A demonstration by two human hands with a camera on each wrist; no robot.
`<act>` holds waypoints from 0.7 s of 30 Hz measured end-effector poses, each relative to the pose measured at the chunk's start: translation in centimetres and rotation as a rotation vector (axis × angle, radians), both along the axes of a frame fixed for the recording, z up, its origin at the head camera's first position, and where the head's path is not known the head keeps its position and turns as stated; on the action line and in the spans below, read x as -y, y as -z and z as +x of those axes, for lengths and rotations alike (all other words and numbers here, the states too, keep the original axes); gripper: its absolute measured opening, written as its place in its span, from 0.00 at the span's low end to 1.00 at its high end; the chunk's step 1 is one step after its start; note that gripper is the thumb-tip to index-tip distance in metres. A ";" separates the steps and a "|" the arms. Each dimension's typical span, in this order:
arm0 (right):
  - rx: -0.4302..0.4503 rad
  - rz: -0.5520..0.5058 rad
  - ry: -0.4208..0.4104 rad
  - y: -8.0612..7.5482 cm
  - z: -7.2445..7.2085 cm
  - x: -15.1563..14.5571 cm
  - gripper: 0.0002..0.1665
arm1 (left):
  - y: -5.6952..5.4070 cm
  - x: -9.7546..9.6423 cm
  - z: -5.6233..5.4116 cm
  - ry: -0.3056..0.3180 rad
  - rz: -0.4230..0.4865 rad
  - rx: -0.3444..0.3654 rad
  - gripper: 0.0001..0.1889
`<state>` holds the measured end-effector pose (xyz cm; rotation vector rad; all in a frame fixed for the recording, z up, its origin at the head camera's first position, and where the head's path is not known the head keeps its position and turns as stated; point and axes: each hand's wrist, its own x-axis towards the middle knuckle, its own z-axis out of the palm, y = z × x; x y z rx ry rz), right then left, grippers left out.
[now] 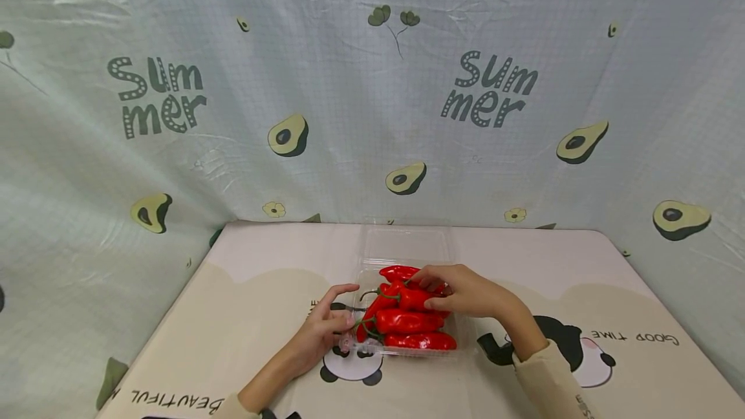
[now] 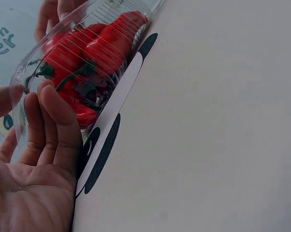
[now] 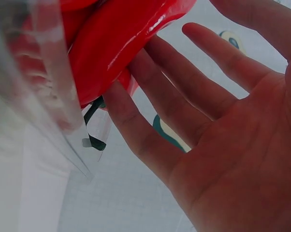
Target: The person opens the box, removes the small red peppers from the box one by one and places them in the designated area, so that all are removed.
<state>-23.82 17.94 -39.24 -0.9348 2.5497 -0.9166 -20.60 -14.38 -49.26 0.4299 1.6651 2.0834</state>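
Note:
In the head view, a clear plastic clamshell box holds several glossy red peppers with green stems. My left hand is at the box's left side; in the left wrist view its slightly bent fingers rest against the outside of the clear wall. My right hand reaches over the right part of the box onto the peppers. Seen from the right wrist, its fingers are spread and fairly straight, several tips touching the underside or back of a red pepper. The thumb tip is out of that frame.
The box's transparent lid stands folded back behind it. A pale tablecloth with panda prints and lettering covers the table. Beyond the far table edge hangs a curtain printed with avocados.

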 end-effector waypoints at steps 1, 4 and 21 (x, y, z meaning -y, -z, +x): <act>0.001 -0.001 -0.005 0.0 0.0 0.0 0.24 | 0.0 0.0 0.0 -0.002 -0.004 -0.001 0.35; 0.003 0.002 -0.010 0.0 0.0 0.0 0.25 | 0.0 -0.1 0.0 -0.006 -0.011 -0.001 0.35; -0.009 0.067 -0.035 0.2 0.1 0.1 0.25 | -0.1 -0.1 0.0 -0.012 -0.021 0.010 0.35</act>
